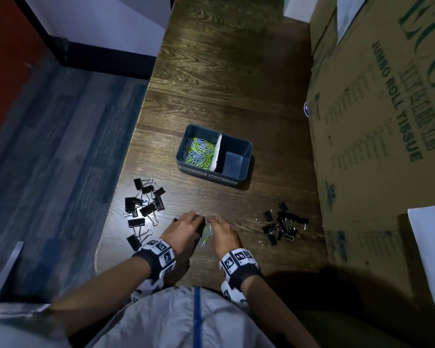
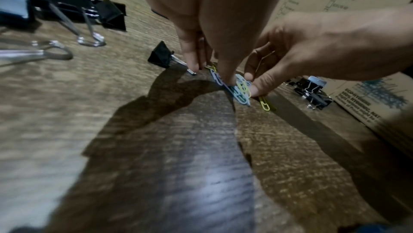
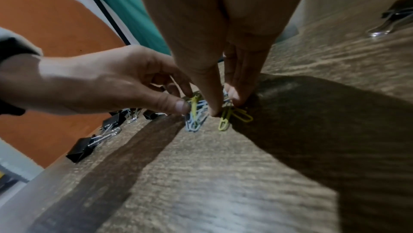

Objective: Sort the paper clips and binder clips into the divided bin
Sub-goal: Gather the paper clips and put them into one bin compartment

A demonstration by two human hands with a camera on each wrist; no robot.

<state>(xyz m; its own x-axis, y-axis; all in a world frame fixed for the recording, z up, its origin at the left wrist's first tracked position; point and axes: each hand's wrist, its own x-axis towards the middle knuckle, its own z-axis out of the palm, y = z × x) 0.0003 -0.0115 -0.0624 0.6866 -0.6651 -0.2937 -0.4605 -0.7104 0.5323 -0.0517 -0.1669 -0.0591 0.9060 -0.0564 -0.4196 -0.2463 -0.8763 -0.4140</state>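
- Between my two hands sits a small heap of paper clips (image 1: 206,233) on the table (image 1: 236,84).
- My left hand (image 1: 185,228) and right hand (image 1: 224,231) both pinch at that heap.
- Beyond the grip stands the divided bin (image 1: 246,156); binder clips (image 1: 143,207) lie left of it.

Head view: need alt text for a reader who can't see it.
Both hands, left and right, pinch a clump of paper clips on the table. Beyond sits the bin, paper clips in its left compartment, right one empty; binder clips lie in piles either side.
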